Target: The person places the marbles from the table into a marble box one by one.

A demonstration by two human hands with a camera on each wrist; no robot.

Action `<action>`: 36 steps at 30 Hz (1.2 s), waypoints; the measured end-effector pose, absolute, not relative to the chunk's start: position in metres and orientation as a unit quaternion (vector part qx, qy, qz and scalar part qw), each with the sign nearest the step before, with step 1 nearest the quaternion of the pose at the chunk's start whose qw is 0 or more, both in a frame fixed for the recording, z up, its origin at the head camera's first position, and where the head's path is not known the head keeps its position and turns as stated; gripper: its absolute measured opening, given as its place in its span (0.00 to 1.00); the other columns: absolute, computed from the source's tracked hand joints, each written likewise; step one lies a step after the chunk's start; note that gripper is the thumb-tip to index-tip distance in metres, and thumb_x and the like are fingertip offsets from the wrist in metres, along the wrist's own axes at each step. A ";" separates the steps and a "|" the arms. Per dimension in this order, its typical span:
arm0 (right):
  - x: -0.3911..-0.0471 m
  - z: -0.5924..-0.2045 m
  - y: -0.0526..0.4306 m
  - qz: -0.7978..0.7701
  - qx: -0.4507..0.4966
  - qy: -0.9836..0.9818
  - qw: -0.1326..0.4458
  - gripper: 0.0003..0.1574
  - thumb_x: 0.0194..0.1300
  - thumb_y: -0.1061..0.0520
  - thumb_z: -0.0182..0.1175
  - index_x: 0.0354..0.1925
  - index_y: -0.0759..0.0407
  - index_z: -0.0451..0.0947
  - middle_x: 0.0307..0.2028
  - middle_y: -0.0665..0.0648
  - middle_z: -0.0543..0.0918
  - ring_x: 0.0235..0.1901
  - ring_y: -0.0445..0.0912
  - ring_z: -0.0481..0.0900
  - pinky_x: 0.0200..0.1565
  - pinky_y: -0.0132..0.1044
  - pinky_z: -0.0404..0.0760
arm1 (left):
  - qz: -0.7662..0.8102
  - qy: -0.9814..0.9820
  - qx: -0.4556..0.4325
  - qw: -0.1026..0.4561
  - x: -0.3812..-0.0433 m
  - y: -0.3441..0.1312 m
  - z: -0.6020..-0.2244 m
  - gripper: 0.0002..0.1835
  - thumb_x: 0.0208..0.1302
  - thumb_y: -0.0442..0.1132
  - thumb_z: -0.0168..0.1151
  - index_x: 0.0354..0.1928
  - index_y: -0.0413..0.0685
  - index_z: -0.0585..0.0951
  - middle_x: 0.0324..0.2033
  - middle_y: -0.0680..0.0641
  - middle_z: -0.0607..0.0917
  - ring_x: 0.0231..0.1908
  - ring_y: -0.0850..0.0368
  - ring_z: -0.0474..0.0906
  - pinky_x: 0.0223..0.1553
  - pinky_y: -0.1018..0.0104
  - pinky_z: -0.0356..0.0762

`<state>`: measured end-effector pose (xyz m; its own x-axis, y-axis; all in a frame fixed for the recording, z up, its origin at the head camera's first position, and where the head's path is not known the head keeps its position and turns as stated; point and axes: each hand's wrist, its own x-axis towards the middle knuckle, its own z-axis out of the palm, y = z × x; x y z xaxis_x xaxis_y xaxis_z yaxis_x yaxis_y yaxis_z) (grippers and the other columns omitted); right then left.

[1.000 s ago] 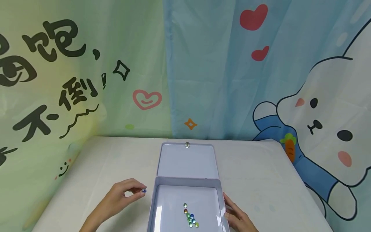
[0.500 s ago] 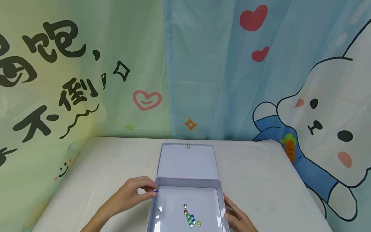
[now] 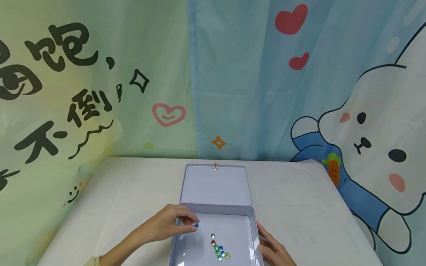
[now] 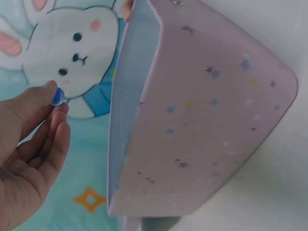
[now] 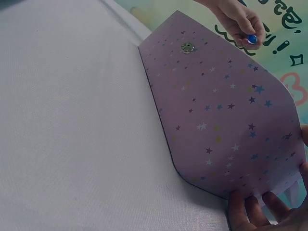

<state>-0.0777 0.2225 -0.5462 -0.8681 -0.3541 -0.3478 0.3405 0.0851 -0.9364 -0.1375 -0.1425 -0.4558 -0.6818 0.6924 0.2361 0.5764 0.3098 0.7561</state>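
In the head view, my left hand [image 3: 174, 223] is over the left part of a shallow lilac box [image 3: 181, 208], pinching a blue glass marble [image 3: 195, 224] between thumb and fingers. The left wrist view shows the clear-and-blue marble [image 4: 57, 97] at the fingertips. Several coloured marbles [image 3: 217, 252], green, blue, red-brown and yellow-green, lie in the box near its middle. My right hand [image 3: 274, 249] rests against the box's right wall, with its fingers [image 5: 252, 211] touching the star-patterned outside near the bottom edge.
The hinged lid [image 3: 216, 184] lies folded back behind the box, a round metal stud [image 3: 215, 167] at its far edge. A white cloth covers the table [image 3: 299, 207]. Behind hangs a printed curtain [image 3: 229, 81] with hearts and a rabbit.
My left hand has moved right with the pinched marble, from beside the box to over its inside. The yellow-green marble has shifted slightly. My right hand stays at the box wall.
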 end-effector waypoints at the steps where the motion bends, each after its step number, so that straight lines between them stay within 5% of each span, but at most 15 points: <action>1: -0.078 -0.546 0.223 -0.678 -0.007 0.688 0.258 0.44 0.73 0.45 0.49 0.77 0.45 0.38 0.75 0.73 0.40 0.64 0.68 0.68 0.52 0.66 0.76 | 0.428 0.808 0.399 0.071 -0.139 -0.140 -0.454 0.09 0.64 0.44 0.65 0.42 0.50 0.84 0.36 0.55 0.87 0.35 0.74 0.78 0.38 0.75 0.81; 24: -0.080 -0.544 0.226 -0.672 -0.024 0.698 0.245 0.42 0.74 0.48 0.48 0.77 0.47 0.40 0.75 0.73 0.41 0.64 0.66 0.68 0.52 0.62 0.79 | 0.216 0.835 0.483 0.150 -0.174 -0.027 -0.444 0.05 0.63 0.42 0.66 0.38 0.51 0.86 0.30 0.61 0.85 0.30 0.77 0.73 0.33 0.87 0.71; 36: -0.080 -0.547 0.225 -0.669 -0.015 0.700 0.249 0.43 0.73 0.46 0.48 0.77 0.49 0.40 0.74 0.75 0.41 0.67 0.68 0.64 0.54 0.58 0.79 | 0.130 0.814 0.534 0.188 -0.173 0.010 -0.464 0.08 0.62 0.40 0.66 0.43 0.50 0.85 0.35 0.59 0.87 0.33 0.76 0.75 0.36 0.89 0.70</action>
